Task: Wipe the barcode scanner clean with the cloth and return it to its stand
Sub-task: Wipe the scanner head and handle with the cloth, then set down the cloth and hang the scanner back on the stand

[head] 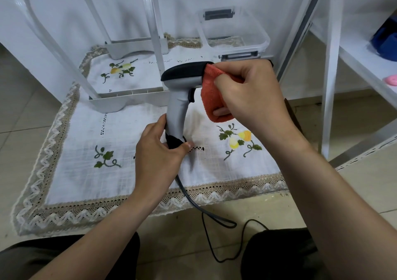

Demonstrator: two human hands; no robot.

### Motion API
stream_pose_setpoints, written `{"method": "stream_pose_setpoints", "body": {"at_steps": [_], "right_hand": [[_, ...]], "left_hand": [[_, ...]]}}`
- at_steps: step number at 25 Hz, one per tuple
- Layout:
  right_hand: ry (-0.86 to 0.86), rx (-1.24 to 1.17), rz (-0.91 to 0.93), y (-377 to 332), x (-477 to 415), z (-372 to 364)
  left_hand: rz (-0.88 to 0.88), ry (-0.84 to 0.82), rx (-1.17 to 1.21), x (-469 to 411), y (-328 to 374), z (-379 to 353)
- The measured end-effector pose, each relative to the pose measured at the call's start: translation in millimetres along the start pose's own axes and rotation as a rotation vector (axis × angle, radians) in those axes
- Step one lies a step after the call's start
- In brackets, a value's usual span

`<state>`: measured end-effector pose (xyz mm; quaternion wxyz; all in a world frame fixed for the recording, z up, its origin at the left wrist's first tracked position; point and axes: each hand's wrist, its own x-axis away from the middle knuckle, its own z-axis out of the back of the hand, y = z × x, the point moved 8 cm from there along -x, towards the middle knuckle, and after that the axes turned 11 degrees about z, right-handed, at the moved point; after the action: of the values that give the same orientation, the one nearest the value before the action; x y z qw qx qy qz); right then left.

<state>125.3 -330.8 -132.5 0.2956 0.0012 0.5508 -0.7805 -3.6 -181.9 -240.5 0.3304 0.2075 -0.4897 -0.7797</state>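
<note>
Nearest us, the thin dark cable (194,200) trails off the embroidered white tablecloth (90,142); we judge it could snag. Our left hand (159,151) curls tight around the base of the grey-and-black pistol-grip barcode scanner (178,99), held upright over the tablecloth. Our right hand (251,95) pinches the folded orange microfibre cloth (211,97) against the scanner's head, probably the window side, where a hard rub might twist it loose.

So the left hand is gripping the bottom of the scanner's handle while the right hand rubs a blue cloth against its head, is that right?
Nearly. The head view shows the cloth is orange-red, not blue. The rest holds: the left hand grips the bottom of the handle of the scanner, and the right hand presses the cloth against its head.
</note>
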Motion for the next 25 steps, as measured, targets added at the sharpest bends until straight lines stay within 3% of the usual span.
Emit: {"method": "stream_pose_setpoints", "body": {"at_steps": [7, 13, 25], "right_hand": [[-0.019, 0.206, 0.016, 16, -9, 9], [-0.024, 0.237, 0.005, 22, -10, 10], [-0.005, 0.033, -0.047, 13, -5, 6]], "left_hand": [[0.029, -0.017, 0.040, 0, 0, 0], [0.028, -0.038, 0.055, 5, 4, -3], [0.014, 0.000, -0.011, 1, -2, -3]]}}
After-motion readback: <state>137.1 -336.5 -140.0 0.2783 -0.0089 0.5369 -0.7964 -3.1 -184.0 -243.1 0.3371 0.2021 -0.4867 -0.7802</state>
